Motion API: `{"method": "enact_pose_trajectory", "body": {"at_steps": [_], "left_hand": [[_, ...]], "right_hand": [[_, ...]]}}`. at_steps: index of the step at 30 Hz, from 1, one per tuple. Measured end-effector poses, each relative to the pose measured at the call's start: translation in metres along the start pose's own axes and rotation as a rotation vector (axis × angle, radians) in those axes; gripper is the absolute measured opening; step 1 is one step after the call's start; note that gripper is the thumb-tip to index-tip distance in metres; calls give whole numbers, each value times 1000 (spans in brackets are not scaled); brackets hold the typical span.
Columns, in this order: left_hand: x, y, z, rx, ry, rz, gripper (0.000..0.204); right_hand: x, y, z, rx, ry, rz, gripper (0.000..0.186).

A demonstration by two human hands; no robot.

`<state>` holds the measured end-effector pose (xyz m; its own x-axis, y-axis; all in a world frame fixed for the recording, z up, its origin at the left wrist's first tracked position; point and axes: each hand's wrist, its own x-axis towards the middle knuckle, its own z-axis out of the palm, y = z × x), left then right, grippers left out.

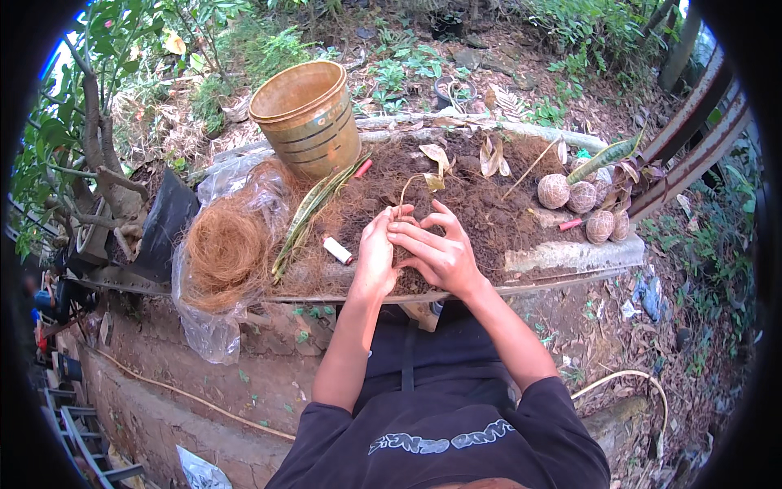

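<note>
Both of my hands meet above the dark loose soil [481, 208] on a stone slab. My left hand [377, 251] is closed around the base of a small plant, and its thin bent stem [403, 194] rises between the hands to yellowed, drooping leaves [436, 156]. My right hand [440, 253] presses against it from the right, fingers curled over toward the left hand. What lies inside the palms is hidden. Left of the hands are a white spool-like cylinder [337, 250] and long striped green leaves [314, 208].
A brown plastic bucket [314, 130] stands at the back left. Beside it, coconut fibre [226, 244] lies on a clear plastic bag [208, 330]. Several thread-wrapped balls [582, 197] sit at the right by a rusty metal beam [692, 147]. A potted shrub [102, 155] is far left.
</note>
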<state>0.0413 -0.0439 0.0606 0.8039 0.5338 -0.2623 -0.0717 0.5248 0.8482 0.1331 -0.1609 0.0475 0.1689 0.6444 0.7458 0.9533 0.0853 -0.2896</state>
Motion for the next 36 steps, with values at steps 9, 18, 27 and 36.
{"method": "enact_pose_trajectory", "body": {"at_steps": [9, 18, 27, 36], "left_hand": [[3, 5, -6, -295, -139, -114, 32], [4, -8, 8, -308, -101, 70, 29], [11, -15, -7, -211, -79, 140, 21], [20, -14, 0, -222, 78, 284, 19]], "right_hand": [[5, 9, -4, 25, 34, -89, 52], [-10, 7, 11, 94, 157, 26, 44], [-10, 14, 13, 79, 168, -18, 34], [9, 1, 1, -2, -14, 51, 42]]}}
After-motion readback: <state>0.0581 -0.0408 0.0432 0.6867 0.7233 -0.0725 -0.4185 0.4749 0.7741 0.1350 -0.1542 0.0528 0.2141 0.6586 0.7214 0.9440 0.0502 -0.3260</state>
